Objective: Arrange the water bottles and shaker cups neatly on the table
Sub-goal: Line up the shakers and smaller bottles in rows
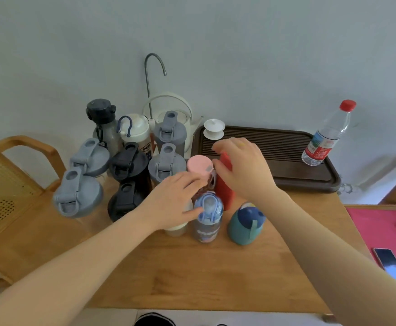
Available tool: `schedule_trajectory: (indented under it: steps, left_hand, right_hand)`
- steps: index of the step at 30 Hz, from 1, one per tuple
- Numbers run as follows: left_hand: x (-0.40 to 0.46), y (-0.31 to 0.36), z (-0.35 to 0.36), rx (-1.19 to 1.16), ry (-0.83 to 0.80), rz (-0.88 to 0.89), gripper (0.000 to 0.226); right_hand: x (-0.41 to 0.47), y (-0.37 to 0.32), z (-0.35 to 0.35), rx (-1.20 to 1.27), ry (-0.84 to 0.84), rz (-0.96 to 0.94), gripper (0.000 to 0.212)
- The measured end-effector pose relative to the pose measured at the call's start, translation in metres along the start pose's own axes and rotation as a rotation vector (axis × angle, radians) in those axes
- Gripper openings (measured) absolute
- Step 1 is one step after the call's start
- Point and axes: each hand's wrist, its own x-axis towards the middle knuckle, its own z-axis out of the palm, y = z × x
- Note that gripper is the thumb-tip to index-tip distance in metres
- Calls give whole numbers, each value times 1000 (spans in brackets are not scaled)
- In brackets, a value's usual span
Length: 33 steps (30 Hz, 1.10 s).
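Head view shows the right hand (pixel 241 168) with its grip curled over the top of the red bottle (pixel 225 184), fingers wrapped round its upper part. The left hand (pixel 178 198) lies with fingers fairly straight across a pale cup (pixel 177 228), reaching toward the pink-lidded bottle (pixel 200 166); whether it holds anything I cannot tell. Taking the red bottle as landmark: the pink-lidded one touches its left side, the blue-lidded bottle (pixel 208 217) stands just in front, the teal bottle (pixel 245 223) in front and right, grey and black shaker cups (pixel 166 164) crowd left, and the dark tray (pixel 286 156) lies behind on the wooden surface (pixel 204 274). Packed this tightly, lifting the red bottle could knock its neighbours over. Both hands hide the bottles' contact points, and the pale cup's lid is covered.
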Motion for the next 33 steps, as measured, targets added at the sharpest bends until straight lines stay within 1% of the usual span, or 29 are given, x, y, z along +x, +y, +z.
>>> schedule_trajectory:
  steps: [2,4,6,8,10,13,15,17,19,22,25,27,28,30,33]
  left_hand:
    - [-8,-18,-15,20,57,-14,48]
    - [-16,-35,-24,44,82,-43,47]
    - [-23,-49,-30,60,72,-75,48]
    - [-28,-60,-35,59,68,-94,46]
    - [-29,-67,-38,48,96,-103,39]
    - [-29,-74,-42,33,140,-95,41]
    - [-30,-76,-45,28,146,-87,41]
    - [-31,-78,-46,20,143,-81,39]
    - [-30,-80,-45,11,165,-70,34]
    - [-22,-73,-40,-65,203,-53,35]
    - [-1,-54,-33,-151,230,-28,38]
    - [20,-38,-30,-185,213,-53,39]
    - [32,-28,-28,-211,169,-87,41]
    - [55,-9,-26,-279,63,-175,58]
    - [85,12,-19,-332,-19,-232,78]
  right_hand:
    - [39,-6,10,-247,-299,-60,31]
    - [63,-13,28,-474,-580,-101,28]
    - [74,-20,48,-577,-770,-90,27]
    - [79,-25,62,-585,-868,-14,32]
    - [82,-26,70,-582,-889,46,41]
    - [82,-22,78,-598,-916,95,58]
    - [82,-19,81,-594,-925,119,59]
    - [85,-19,71,-565,-881,130,54]
    - [92,-19,46,-497,-773,136,55]
    - [99,-17,-11,-284,-554,226,66]
    - [96,-13,-61,-52,-296,291,66]
    - [87,-9,-84,42,-121,328,68]
    - [79,-6,-92,65,-41,356,69]
    - [61,5,-103,66,81,416,70]
    - [31,28,-103,25,156,525,72]
